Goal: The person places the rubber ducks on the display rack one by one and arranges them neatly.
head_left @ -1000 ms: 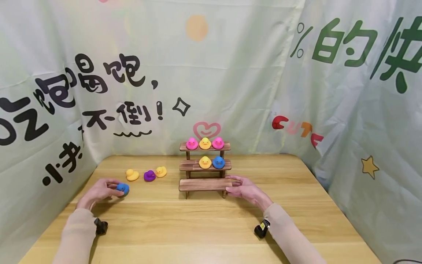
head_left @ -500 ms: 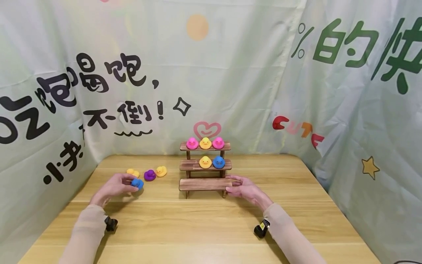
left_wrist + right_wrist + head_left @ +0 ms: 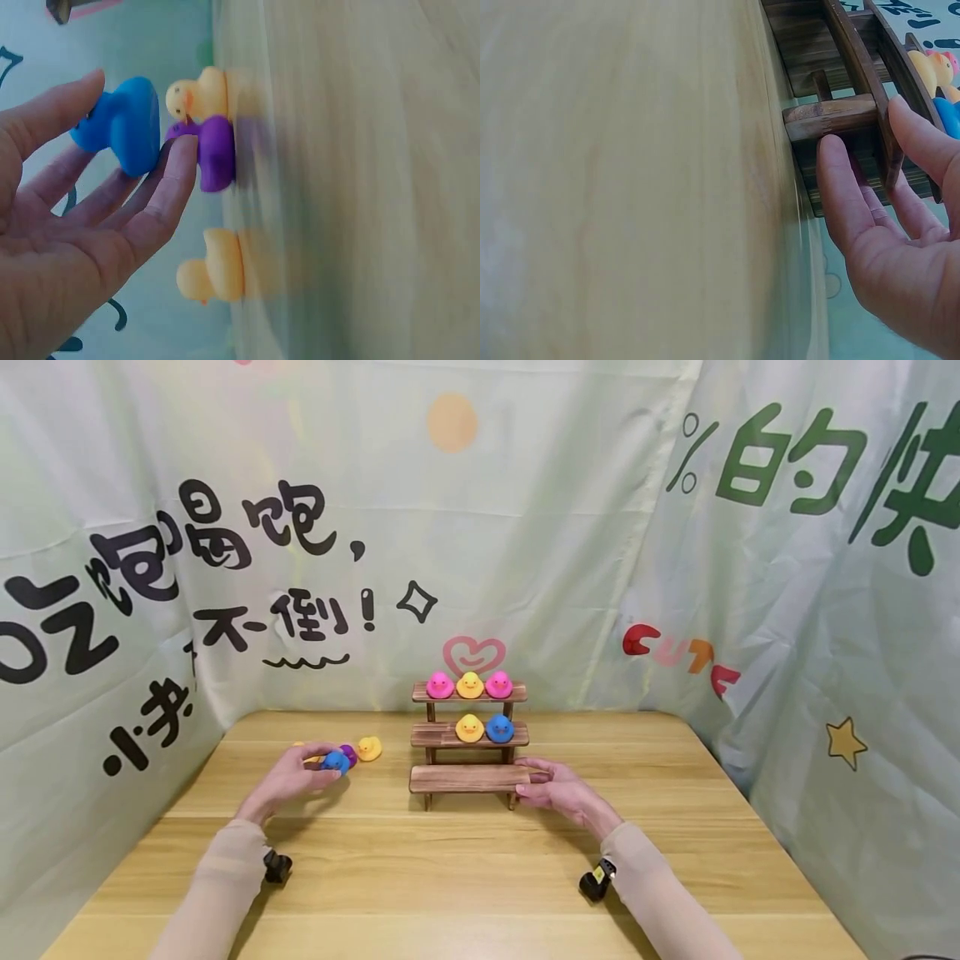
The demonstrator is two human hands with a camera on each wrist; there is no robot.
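My left hand point(image 3: 296, 777) pinches a blue rubber duck point(image 3: 336, 762) between thumb and fingers, held above the table. In the left wrist view the blue duck point(image 3: 135, 124) hangs off the tabletop, near a purple duck point(image 3: 217, 157). Beyond the hand stands a yellow duck point(image 3: 370, 748); another yellow duck point(image 3: 225, 262) is mostly hidden by the hand in the head view. My right hand point(image 3: 558, 791) grips the right end of the bottom step of a three-step wooden display stand point(image 3: 465, 779). In the right wrist view its thumb lies on the step, fingers beneath.
On the stand's top step sit two pink ducks and a yellow duck point(image 3: 470, 685) between them. The middle step carries a yellow duck point(image 3: 469, 728) and a blue duck point(image 3: 500, 728) toward its right. A printed curtain point(image 3: 360, 568) encloses the table's back and sides.
My left hand has lifted the blue duck and carried it right and away from me, passing in front of the yellow and purple ducks. The right hand stays at the stand.
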